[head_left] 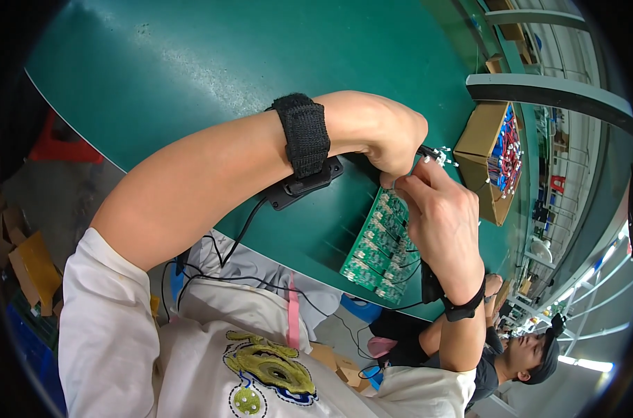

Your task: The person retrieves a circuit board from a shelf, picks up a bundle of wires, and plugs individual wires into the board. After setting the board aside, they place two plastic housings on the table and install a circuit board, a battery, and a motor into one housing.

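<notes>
My left hand (379, 132) is curled over the far end of a green circuit board panel (378, 249) lying on the green table (191, 76). It pinches a bundle of thin black wires with white plugs (438, 157). My right hand (442, 216) meets it from the near side, fingertips closed on the same wire bundle just above the board. Both wrists wear black straps; a black box with a cable sits under the left wrist (304, 184). Black wires run along the board's right edge, partly hidden by my right hand.
An open cardboard box (483, 132) holding blue and red wired parts stands on the table just beyond my hands. Another person (532, 359) sits at lower right. Cardboard pieces (31, 268) lie on the floor at left. Grey frame rails (546, 90) curve at right.
</notes>
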A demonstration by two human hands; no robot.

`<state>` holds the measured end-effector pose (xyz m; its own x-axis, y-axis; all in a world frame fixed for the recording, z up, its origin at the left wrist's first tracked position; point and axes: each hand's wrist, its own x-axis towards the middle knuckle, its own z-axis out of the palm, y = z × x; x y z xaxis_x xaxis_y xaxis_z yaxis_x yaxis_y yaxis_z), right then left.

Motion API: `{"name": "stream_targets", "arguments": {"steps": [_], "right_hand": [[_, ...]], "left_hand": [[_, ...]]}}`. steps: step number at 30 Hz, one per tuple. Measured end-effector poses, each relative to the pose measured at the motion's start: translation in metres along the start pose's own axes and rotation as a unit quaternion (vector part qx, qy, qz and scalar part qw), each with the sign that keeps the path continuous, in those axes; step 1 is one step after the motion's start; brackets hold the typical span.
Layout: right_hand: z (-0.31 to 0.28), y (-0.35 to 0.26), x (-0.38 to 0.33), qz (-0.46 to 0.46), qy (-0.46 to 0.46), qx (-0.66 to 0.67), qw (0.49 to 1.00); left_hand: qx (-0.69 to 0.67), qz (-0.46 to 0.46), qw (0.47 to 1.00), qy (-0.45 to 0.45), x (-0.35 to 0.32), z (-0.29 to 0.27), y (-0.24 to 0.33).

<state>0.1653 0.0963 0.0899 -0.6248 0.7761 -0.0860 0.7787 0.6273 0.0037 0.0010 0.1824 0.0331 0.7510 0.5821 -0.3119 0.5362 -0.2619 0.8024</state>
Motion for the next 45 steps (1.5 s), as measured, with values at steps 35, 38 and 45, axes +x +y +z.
{"name": "stream_targets", "arguments": {"steps": [35,38,45], "right_hand": [[0.002,-0.003,-0.002,0.016,-0.033,0.031,0.999],[0.004,-0.001,-0.003,0.008,-0.022,0.041,0.999],[-0.008,-0.007,-0.004,0.023,-0.014,-0.011,1.000]], "left_hand": [[0.033,0.024,0.999,-0.012,-0.009,0.000,0.009],[0.035,0.023,0.999,-0.021,-0.009,0.000,0.010],[0.037,0.051,0.998,0.005,-0.006,0.001,0.008]]}}
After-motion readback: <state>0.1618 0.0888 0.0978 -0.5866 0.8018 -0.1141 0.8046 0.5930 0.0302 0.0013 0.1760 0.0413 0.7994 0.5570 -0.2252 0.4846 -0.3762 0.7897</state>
